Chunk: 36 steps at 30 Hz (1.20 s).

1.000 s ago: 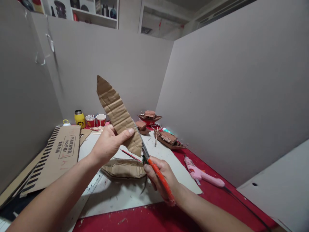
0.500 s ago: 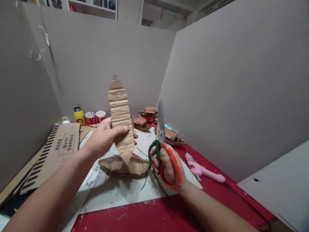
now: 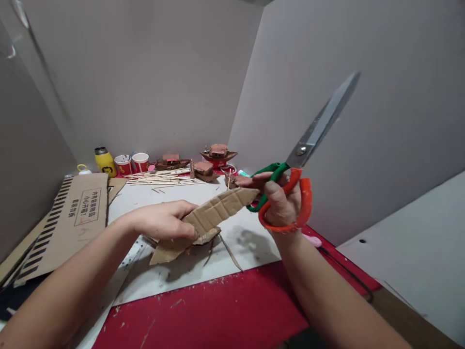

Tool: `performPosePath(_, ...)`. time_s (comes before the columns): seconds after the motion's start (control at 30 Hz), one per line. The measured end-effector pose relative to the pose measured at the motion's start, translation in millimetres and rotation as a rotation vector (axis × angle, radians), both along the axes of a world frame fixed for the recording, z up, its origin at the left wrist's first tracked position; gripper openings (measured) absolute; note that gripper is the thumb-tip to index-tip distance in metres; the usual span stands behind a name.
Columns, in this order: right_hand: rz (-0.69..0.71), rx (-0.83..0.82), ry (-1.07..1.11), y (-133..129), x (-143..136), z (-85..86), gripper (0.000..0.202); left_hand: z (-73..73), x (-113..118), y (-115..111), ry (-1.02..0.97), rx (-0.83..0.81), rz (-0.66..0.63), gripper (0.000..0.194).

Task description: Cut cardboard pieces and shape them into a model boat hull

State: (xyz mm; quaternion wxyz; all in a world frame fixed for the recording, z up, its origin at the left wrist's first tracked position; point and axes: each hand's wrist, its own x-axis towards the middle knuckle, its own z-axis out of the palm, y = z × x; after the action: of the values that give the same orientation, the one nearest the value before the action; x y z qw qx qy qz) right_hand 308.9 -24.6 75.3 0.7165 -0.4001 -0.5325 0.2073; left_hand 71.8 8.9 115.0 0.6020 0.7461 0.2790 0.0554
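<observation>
Lowered and tipped from its upright pose, a cardboard strip (image 3: 223, 206), pinched in the left hand (image 3: 165, 220) above the counter (image 3: 207, 315), largely hides a cardboard hull (image 3: 209, 237). Scissors (image 3: 321, 121), swung rightward, fill the right hand (image 3: 281, 201); its wrist masks most of a pink glue gun (image 3: 313, 240) near the counter's right edge.

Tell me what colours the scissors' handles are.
Green handle loop and orange-red handle loop, seen best in the head view.

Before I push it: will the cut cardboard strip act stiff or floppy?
The cardboard strip is probably light, being thin sheet. Likely semi-stiff: it looks fairly straight beyond the left hand. Pushed endwise, it may buckle at its crosswise creases.
</observation>
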Motion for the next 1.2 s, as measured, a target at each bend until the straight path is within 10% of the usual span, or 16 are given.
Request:
performPosePath(0.23, -0.047, -0.023, -0.2, -7.3, -5.8, -9.0, 0.019, 0.8, -1.7, 3.6, -0.029, -0.142, 0.015, 0.016)
performPosePath(0.5, -0.135, 0.009, 0.171, 5.5, -11.6, -6.2, 0.018, -3.2, -7.7, 32.2, -0.608, -0.161, 0.437, 0.033)
performPosePath(0.57, -0.191, 0.004, 0.257, 8.5, -11.2, -4.8, 0.019, -12.3, 5.3, 28.4, -0.61, -0.128, 0.452, 0.015)
performPosePath(0.7, -0.178, -0.051, 0.264, 4.1, -23.5, -9.5, 0.024, -30.7, 34.2, 4.0, -0.56, -0.179, 0.378, 0.042)
performPosePath(0.8, -0.026, -0.121, 0.185, -5.5, -38.8, -17.9, 0.031, -34.5, 40.9, -5.3, -0.664, -0.159, 0.58, 0.034)
performPosePath(1.2, 0.479, -0.188, -0.306, -9.2, -29.3, -33.2, 0.051, 36.6, -30.4, 1.8, -0.673, 0.019, 0.78, 0.017)
